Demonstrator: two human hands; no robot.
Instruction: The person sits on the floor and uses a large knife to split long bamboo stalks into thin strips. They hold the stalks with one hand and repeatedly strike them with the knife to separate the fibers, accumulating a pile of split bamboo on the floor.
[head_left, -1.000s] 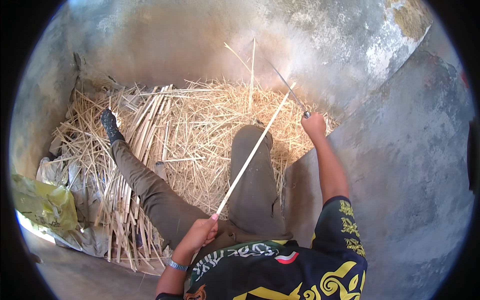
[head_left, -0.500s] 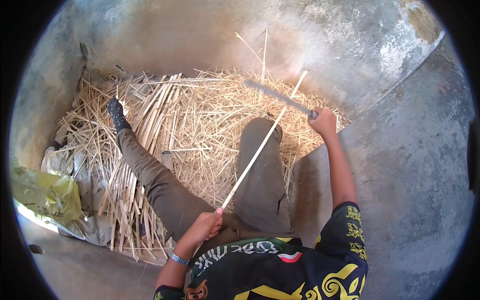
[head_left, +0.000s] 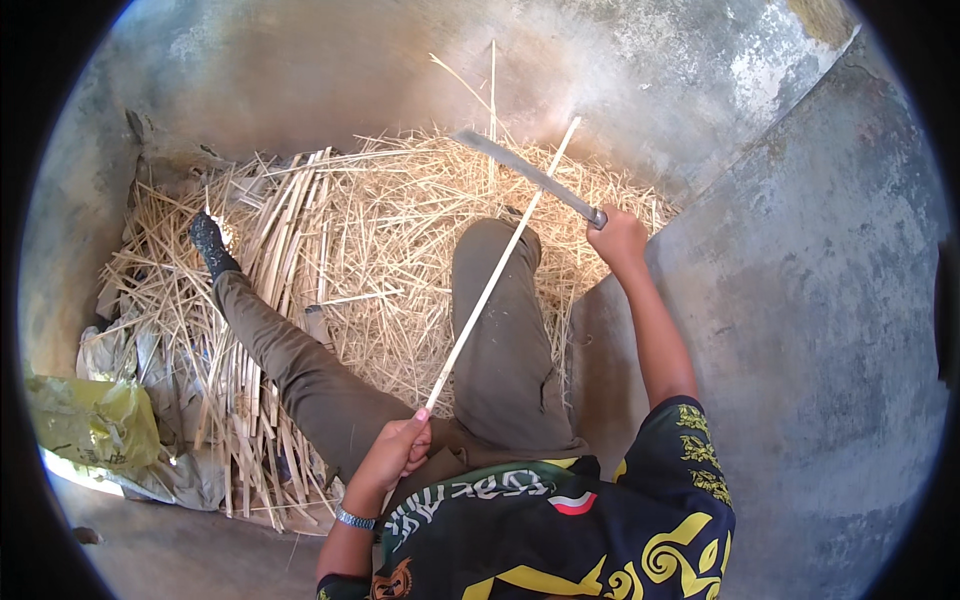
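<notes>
My left hand (head_left: 400,447), low by my lap, is closed round the near end of a long pale strip, apparently split bamboo (head_left: 490,285). The strip slants up and to the right over my bent right leg, its far end free. In my right hand (head_left: 618,240) is the handle of a machete (head_left: 530,172) with a long grey blade. That blade points up and left and crosses the strip near its far end; I cannot tell whether it touches the strip.
Thin shavings (head_left: 400,220) cover the floor between my legs. Many split strips (head_left: 285,235) lie at the left by my outstretched left leg (head_left: 290,340). A yellow plastic bag (head_left: 95,420) is at the far left. Stained walls (head_left: 330,70) stand ahead and at the right.
The whole view has shifted, moving the scene slightly left. The machete blade, blurred before, is now sharper and still crosses the strip near its far end. Both hands keep their hold.
</notes>
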